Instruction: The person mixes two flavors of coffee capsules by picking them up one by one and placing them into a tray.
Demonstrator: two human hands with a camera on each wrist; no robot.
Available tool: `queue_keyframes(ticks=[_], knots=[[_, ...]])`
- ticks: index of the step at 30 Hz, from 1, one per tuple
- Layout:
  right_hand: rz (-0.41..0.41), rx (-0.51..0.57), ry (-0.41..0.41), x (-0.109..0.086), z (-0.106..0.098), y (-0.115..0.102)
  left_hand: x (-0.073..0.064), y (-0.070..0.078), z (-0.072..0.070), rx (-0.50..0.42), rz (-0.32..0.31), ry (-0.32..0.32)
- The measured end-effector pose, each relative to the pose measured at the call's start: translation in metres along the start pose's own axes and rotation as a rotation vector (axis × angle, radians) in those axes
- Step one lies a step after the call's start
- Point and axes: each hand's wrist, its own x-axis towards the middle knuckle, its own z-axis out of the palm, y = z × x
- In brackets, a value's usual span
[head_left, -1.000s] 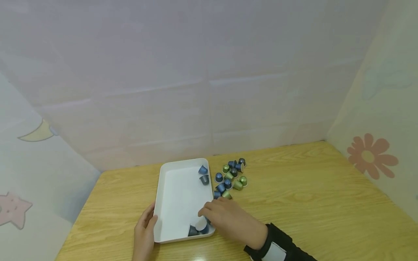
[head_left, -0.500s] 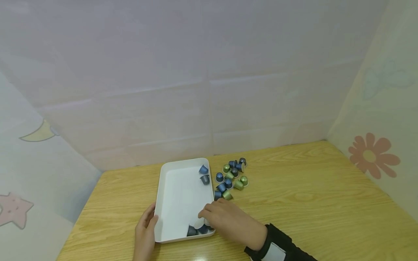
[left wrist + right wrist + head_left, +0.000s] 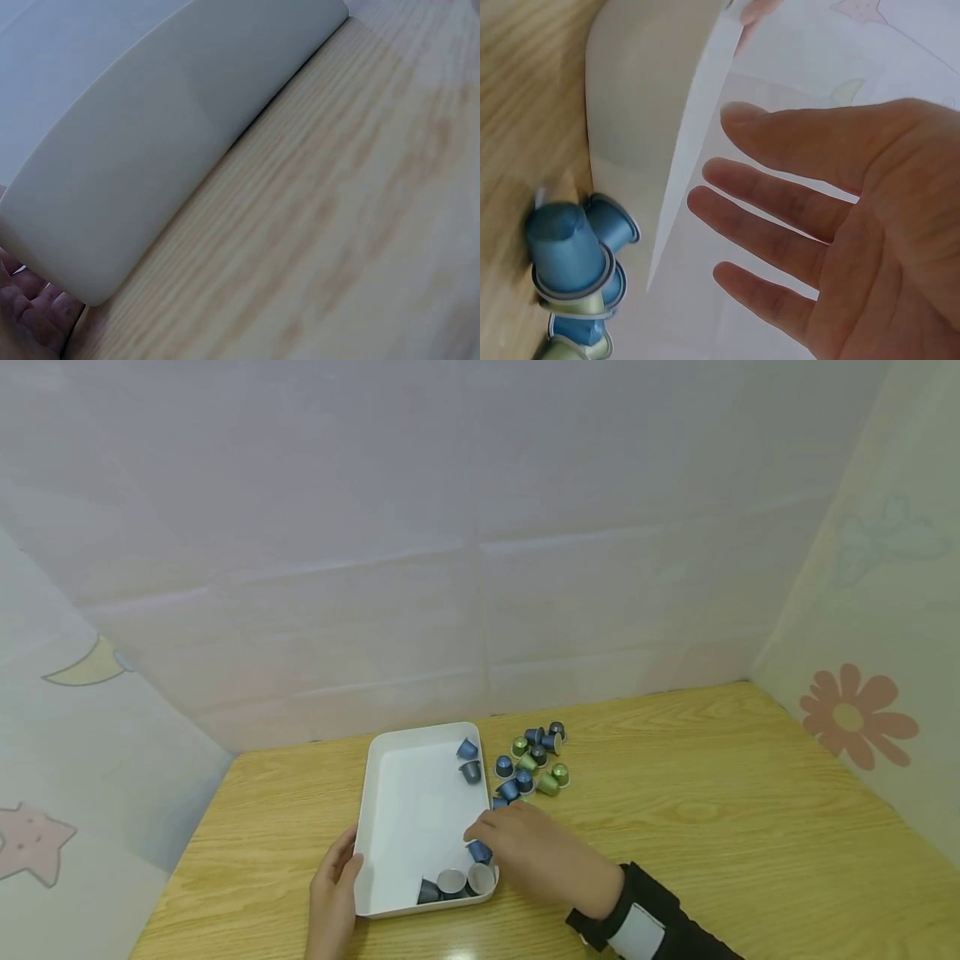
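A white rectangular tray (image 3: 412, 810) lies on the wooden table, with my left hand (image 3: 332, 889) gripping its left side, thumb at the rim. Curled left fingers (image 3: 34, 307) show by the tray wall in the left wrist view. My right hand (image 3: 547, 860) is over the tray's right rim, its fingers extended and nothing held in the right wrist view. Just below those fingertips in the head view sits a blue coffee capsule (image 3: 480, 852). Along the near end are a dark capsule (image 3: 428, 892) and two with white lids up (image 3: 452, 882).
Two more capsules, one blue (image 3: 467, 749) and one grey (image 3: 470, 772), sit at the tray's far right. Right of the tray, blue, green and dark capsules (image 3: 548, 784) lie in a loose group on the table (image 3: 712, 802). A pale cloth wall (image 3: 480, 610) rises behind.
My right hand has shifted slightly up and away from the near corner, uncovering the blue capsule. The near capsules have spread left, with two white lids now showing. The left hand stays put.
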Motion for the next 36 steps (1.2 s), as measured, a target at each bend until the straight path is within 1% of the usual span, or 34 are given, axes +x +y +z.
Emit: queue_keyframes(ticks=[4,8,12,15,18,23,28,36], knots=[[0.026,-0.025,0.032,0.001,-0.003,0.009,0.0,0.0,0.0,0.005,0.005,0.003],[0.038,-0.001,0.061,0.0,-0.006,0.016,0.0,-0.001,0.0,-0.001,0.021,0.003],[0.089,0.053,0.036,-0.002,-0.01,0.021,0.0,-0.003,0.0,-0.01,0.027,0.002],[0.137,0.071,0.008,-0.004,-0.012,0.024,0.0,-0.002,-0.001,-0.008,0.027,0.003],[0.169,0.079,0.003,-0.006,-0.012,0.027,0.0,-0.002,0.0,-0.001,0.028,0.008],[0.203,0.09,0.009,-0.008,-0.012,0.033,0.0,-0.002,0.001,-0.004,0.029,0.016],[0.224,0.093,0.001,-0.01,-0.01,0.036,0.0,-0.002,0.0,-0.013,0.038,0.009],[0.274,0.088,-0.058,-0.01,-0.008,0.039,0.0,-0.001,0.001,0.007,0.028,0.017]])
